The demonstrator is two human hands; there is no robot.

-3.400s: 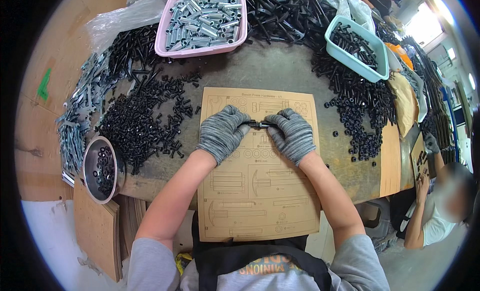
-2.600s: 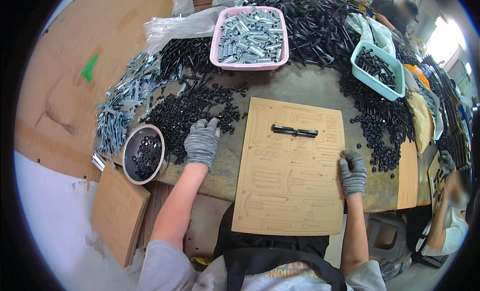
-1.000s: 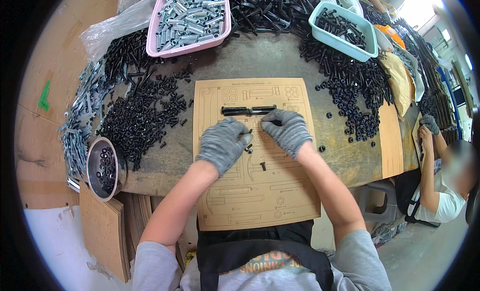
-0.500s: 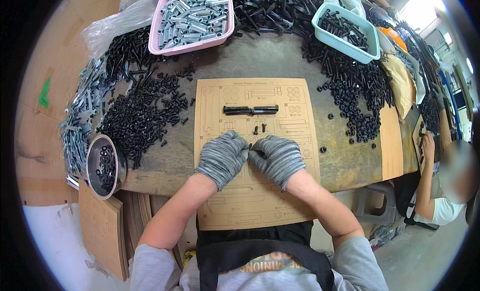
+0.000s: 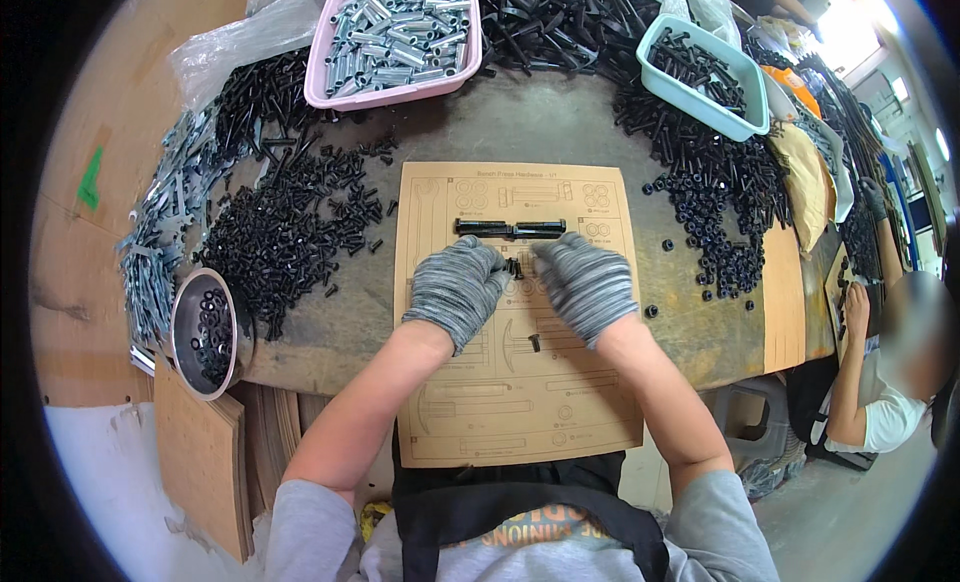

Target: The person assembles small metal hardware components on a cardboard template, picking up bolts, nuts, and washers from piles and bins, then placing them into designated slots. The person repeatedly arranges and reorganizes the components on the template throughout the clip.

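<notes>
A brown cardboard sheet (image 5: 470, 372) printed with outline drawings of hardware lies in front of me. Across its upper part rest two long black bolts (image 5: 510, 229), end to end. My left hand (image 5: 458, 294), in a grey knitted glove, has its fingers curled, with the tips at a small cluster of short black screws (image 5: 514, 269). Opposite it, my gloved right hand (image 5: 585, 287) hovers over the sheet just below the long bolts; its fingertips are smeared by motion. Lower down, a single short black screw (image 5: 534, 343) lies alone on the cardboard.
Piles of black screws (image 5: 270, 222) and grey metal strips (image 5: 155, 257) lie left, beside a steel bowl of black rings (image 5: 235, 357). Behind are a pink tray of silver tubes (image 5: 312, 72) and a blue tray of bolts (image 5: 700, 117). Black nuts (image 5: 700, 232) and another person (image 5: 860, 382) are right.
My hands have come apart from their meeting point at the sheet's middle, the right one moving right and away from me. A short screw now lies lower on the sheet, where none showed before.
</notes>
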